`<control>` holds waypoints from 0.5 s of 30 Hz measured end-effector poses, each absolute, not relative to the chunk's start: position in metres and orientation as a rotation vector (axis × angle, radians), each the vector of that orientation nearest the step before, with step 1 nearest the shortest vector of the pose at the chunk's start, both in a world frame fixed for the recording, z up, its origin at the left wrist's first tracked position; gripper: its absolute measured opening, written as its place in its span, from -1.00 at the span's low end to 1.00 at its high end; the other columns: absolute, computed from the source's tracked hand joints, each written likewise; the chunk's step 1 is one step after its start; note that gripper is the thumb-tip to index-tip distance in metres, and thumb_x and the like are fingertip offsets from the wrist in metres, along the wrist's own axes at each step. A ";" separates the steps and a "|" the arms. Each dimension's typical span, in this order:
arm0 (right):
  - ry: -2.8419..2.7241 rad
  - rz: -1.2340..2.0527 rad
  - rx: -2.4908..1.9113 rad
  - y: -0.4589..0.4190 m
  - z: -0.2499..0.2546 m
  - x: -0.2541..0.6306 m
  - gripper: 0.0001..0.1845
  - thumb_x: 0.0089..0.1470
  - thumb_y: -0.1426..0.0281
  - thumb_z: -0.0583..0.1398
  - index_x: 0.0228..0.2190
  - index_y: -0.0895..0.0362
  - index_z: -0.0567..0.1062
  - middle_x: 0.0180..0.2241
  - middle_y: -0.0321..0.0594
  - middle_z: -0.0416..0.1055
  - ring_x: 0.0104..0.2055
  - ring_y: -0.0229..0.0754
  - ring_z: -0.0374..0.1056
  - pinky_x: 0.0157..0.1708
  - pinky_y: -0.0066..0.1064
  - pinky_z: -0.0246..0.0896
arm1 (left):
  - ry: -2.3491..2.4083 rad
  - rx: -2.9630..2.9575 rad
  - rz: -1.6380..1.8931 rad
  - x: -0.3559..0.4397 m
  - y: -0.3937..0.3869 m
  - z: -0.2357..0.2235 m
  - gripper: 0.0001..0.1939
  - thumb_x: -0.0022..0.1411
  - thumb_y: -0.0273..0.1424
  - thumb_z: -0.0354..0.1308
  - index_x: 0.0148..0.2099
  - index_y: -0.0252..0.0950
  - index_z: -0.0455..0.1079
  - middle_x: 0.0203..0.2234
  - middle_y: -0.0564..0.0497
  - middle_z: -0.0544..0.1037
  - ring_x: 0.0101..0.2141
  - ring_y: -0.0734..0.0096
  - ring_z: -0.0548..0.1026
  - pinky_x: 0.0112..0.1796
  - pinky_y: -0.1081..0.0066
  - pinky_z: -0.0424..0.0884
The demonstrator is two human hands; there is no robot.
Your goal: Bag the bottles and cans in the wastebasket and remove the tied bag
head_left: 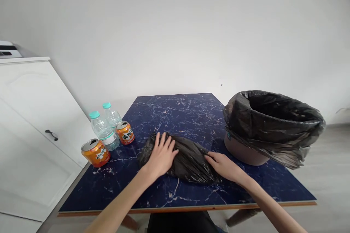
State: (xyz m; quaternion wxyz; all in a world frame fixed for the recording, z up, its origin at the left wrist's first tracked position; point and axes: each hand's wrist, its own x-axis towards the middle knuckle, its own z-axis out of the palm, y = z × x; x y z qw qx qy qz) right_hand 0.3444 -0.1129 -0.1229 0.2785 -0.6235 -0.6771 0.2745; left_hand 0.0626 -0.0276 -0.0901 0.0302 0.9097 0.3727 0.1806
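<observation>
Pressing on the left part of the crumpled black plastic bag (191, 160) with the left hand (161, 156), open and fingers fanned; impossible to tell of any film caught under the palm; pinching the bag's right end between thumb and bent fingers of the right hand (225, 166), nearly closed; lying bunched near the front edge of the dark blue, white-veined table (177, 113), between cans and bin; could rip or stretch the thin film by pulling hard on that small pinch against the pressing palm; might slide out from under the flat left hand on so smooth a top; to the right, beware of snagging the loose black plastic liner (268, 127) with an elbow or forearm and tipping the round grey-brown bin (243, 153); to the left, could knock over the light orange metal cans (97, 154) (125, 133) or clear turquoise-capped plastic bottles (101, 127) (112, 116) by sweeping the bag wide.
</observation>
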 end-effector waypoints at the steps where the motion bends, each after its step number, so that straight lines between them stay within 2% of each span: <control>1: -1.813 0.742 -1.672 -0.114 -0.122 0.346 -0.54 0.38 0.07 -0.03 -0.44 -0.01 0.43 -0.32 -0.12 0.63 -0.22 0.10 0.56 -0.23 -0.19 0.29 | 1.226 2.803 0.582 0.052 -0.012 -0.094 -0.50 0.54 -0.16 0.02 0.34 -0.26 0.49 0.33 -0.23 0.50 0.48 -0.29 0.15 0.47 -0.33 -0.19; 5: -1.755 0.756 -1.681 -0.126 -0.110 0.349 -0.56 0.40 0.06 -0.02 -0.33 0.01 0.48 -0.35 -0.18 0.63 -0.28 0.05 0.56 -0.29 -0.22 0.32 | 1.355 2.801 0.662 0.015 0.016 -0.078 -0.57 0.49 -0.29 0.04 0.26 -0.25 0.56 0.28 -0.27 0.55 0.50 -0.40 0.07 0.43 -0.47 -0.31; 7: -1.683 0.577 -1.745 -0.141 -0.098 0.341 -0.61 0.41 0.08 0.00 -0.15 0.03 0.52 -0.31 -0.17 0.65 -0.30 0.04 0.58 -0.30 -0.21 0.35 | 1.392 2.852 0.791 0.011 0.004 -0.061 -0.60 0.50 -0.34 0.03 0.21 -0.27 0.58 0.26 -0.28 0.55 0.49 -0.41 0.09 0.42 -0.51 -0.28; 8: -1.649 0.402 -1.776 -0.149 -0.091 0.335 -0.61 0.42 0.09 0.02 -0.05 0.04 0.51 -0.24 -0.13 0.66 -0.27 0.06 0.59 -0.28 -0.19 0.38 | 1.384 2.891 0.888 0.014 -0.007 -0.053 -0.61 0.52 -0.36 0.01 0.21 -0.27 0.58 0.25 -0.27 0.56 0.47 -0.37 0.14 0.42 -0.50 -0.19; 10: -1.635 -0.040 -1.745 -0.168 -0.079 0.316 -0.60 0.46 0.15 0.04 0.11 0.08 0.47 -0.01 0.00 0.63 -0.02 0.14 0.58 -0.10 -0.08 0.42 | 1.240 2.958 1.049 0.027 -0.034 -0.044 -0.60 0.57 -0.40 -0.03 0.26 -0.23 0.53 0.21 -0.17 0.59 0.40 -0.15 0.32 0.42 -0.36 0.10; 12: -1.742 -0.304 -1.626 -0.181 -0.074 0.293 -0.61 0.49 0.25 0.05 0.19 0.11 0.45 0.19 0.05 0.53 0.22 0.16 0.47 0.12 0.00 0.38 | 0.917 3.028 0.968 0.043 -0.058 -0.045 -0.59 0.59 -0.43 -0.03 0.34 -0.17 0.45 0.19 -0.09 0.61 0.34 0.06 0.42 0.39 -0.12 0.32; 15: -1.995 -0.399 -1.552 -0.181 -0.087 0.270 -0.51 0.52 0.24 0.05 0.34 0.13 0.38 0.39 0.01 0.34 0.44 0.19 0.25 0.34 0.11 0.25 | 0.800 3.008 0.667 0.057 -0.069 -0.062 -0.52 0.63 -0.30 -0.02 0.50 -0.19 0.25 0.38 -0.09 0.45 0.43 0.08 0.31 0.39 -0.01 0.33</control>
